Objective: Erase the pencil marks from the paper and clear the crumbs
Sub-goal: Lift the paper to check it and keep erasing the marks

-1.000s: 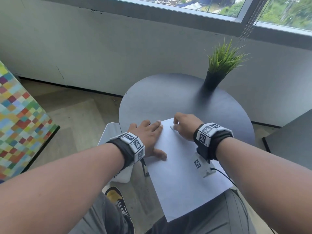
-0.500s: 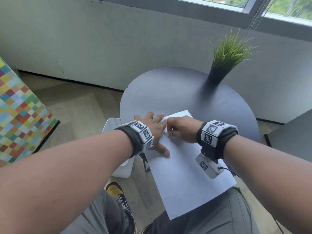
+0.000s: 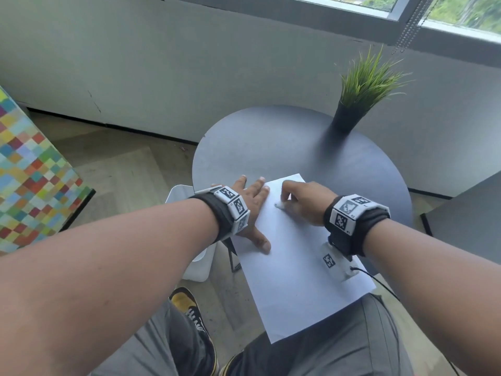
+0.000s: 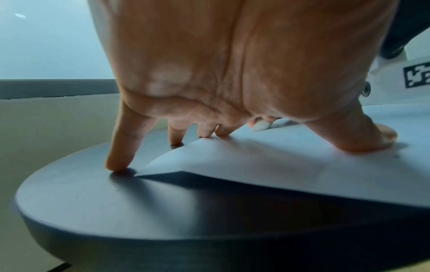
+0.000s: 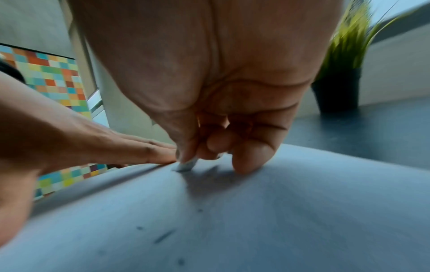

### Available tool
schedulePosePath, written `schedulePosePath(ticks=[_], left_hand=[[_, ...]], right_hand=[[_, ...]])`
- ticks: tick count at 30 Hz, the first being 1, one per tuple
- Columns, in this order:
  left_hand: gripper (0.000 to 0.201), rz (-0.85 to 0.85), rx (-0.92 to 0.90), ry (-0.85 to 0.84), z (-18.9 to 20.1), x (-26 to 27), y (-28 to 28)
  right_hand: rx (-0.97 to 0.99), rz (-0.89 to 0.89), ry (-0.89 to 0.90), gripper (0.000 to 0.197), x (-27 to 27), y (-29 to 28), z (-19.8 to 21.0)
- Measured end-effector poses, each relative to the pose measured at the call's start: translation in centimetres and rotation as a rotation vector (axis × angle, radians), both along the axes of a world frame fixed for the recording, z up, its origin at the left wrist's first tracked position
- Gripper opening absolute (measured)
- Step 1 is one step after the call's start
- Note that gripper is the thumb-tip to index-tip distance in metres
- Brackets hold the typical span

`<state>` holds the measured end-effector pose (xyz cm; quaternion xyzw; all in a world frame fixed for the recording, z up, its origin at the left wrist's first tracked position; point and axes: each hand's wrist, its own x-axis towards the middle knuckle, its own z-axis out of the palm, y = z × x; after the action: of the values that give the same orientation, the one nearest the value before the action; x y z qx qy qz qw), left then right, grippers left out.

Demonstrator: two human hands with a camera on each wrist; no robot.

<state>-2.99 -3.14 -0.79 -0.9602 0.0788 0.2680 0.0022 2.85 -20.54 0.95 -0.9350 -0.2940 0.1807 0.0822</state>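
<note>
A white sheet of paper lies on the round dark table and overhangs its near edge above my lap. My left hand lies flat with spread fingers on the paper's left edge, its little finger on the bare table. My right hand pinches a small white eraser and presses it on the paper near the far end, close to my left fingertips. The eraser shows beyond my left fingers. Dark crumbs and a short pencil streak lie on the paper nearer to me.
A green grass plant in a black pot stands at the table's far right. A white bin is on the floor under the table's left edge, a multicoloured checkered panel further left. My shoe is below.
My right hand with the eraser has rubbed left toward my left hand and back a little. The left hand stays pressed on the paper. The head view has shifted.
</note>
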Motion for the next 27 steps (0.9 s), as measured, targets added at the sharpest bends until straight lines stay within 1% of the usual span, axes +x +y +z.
schedulePosePath(ticks=[1, 2, 4, 5, 6, 7, 8, 10, 11, 12, 14, 15, 16, 17, 20, 21, 22, 23, 25, 26, 27], left_hand=[[0.144, -0.002, -0.002, 0.005, 0.0, 0.0, 0.0], [0.145, -0.004, -0.003, 0.008, 0.1, 0.0, 0.0], [0.146, -0.005, -0.002, 0.01, 0.0, 0.0, -0.1], [0.146, -0.003, -0.001, 0.01, -0.1, 0.0, -0.2], [0.146, -0.002, 0.0, 0.01, -0.1, 0.0, -0.2], [0.146, -0.003, 0.001, 0.01, -0.1, 0.1, -0.2], [0.146, -0.005, 0.003, 0.007, -0.2, 0.1, -0.2], [0.145, -0.01, 0.011, -0.004, -0.1, 0.1, -0.1], [0.145, -0.012, 0.015, -0.008, -0.2, 0.0, -0.1], [0.145, -0.014, 0.018, -0.012, -0.2, 0.0, 0.0], [0.146, -0.018, 0.021, -0.013, -0.3, 0.0, 0.0], [0.147, -0.018, 0.023, -0.011, -0.3, 0.0, -0.1], [0.148, -0.017, 0.025, -0.008, -0.3, 0.0, -0.1], [0.147, -0.017, 0.025, -0.007, -0.2, 0.0, -0.1], [0.144, -0.013, 0.019, -0.023, -0.2, -0.2, 0.0], [0.143, -0.008, 0.016, -0.026, -0.2, -0.3, 0.0], [0.144, -0.004, 0.016, -0.027, -0.2, -0.4, 0.1], [0.144, -0.001, 0.018, -0.025, -0.3, -0.5, 0.1], [0.145, 0.004, 0.02, -0.019, -0.3, -0.6, 0.1], [0.145, 0.007, 0.022, -0.019, -0.3, -0.6, 0.1], [0.146, 0.011, 0.022, -0.019, -0.4, -0.5, 0.0]], right_hand=[[0.01, 0.013, -0.038, 0.016, -0.3, -0.1, -0.2], [0.004, 0.073, -0.018, 0.011, -0.9, -0.2, -0.3], [-0.041, 0.244, 0.117, 0.003, -2.3, -0.2, -0.1], [-0.073, 0.29, 0.185, 0.005, -2.8, -0.3, 0.2], [-0.09, 0.295, 0.218, 0.008, -2.9, -0.4, 0.5], [-0.088, 0.258, 0.196, 0.011, -2.6, -0.5, 0.5], [-0.067, 0.177, 0.143, 0.015, -2.1, -0.6, 0.3], [-0.02, 0.016, -0.013, 0.02, -1.3, -1.1, 0.0], [-0.017, 0.005, -0.055, 0.021, -1.4, -1.3, -0.3], [-0.024, 0.043, -0.044, 0.02, -2.0, -1.4, -0.4], [-0.06, 0.196, 0.084, 0.009, -4.0, -1.4, -0.2], [-0.084, 0.261, 0.151, 0.007, -4.9, -1.4, -0.1], [-0.084, 0.28, 0.185, 0.008, -5.3, -1.5, 0.0], [-0.075, 0.238, 0.176, 0.011, -5.1, -1.5, 0.1], [-0.022, -0.069, 0.024, 0.021, -3.1, -2.0, -0.2], [-0.018, -0.126, -0.015, 0.021, -3.0, -2.0, -0.4], [-0.008, -0.123, -0.028, 0.019, -3.4, -1.9, -0.5], [-0.004, -0.072, -0.004, 0.017, -4.1, -1.5, -0.6], [-0.012, 0.086, 0.09, 0.014, -6.0, -1.0, -0.8], [-0.018, 0.103, 0.122, 0.015, -6.1, -1.0, -0.6], [-0.023, 0.057, 0.118, 0.017, -5.6, -1.1, -0.3]])
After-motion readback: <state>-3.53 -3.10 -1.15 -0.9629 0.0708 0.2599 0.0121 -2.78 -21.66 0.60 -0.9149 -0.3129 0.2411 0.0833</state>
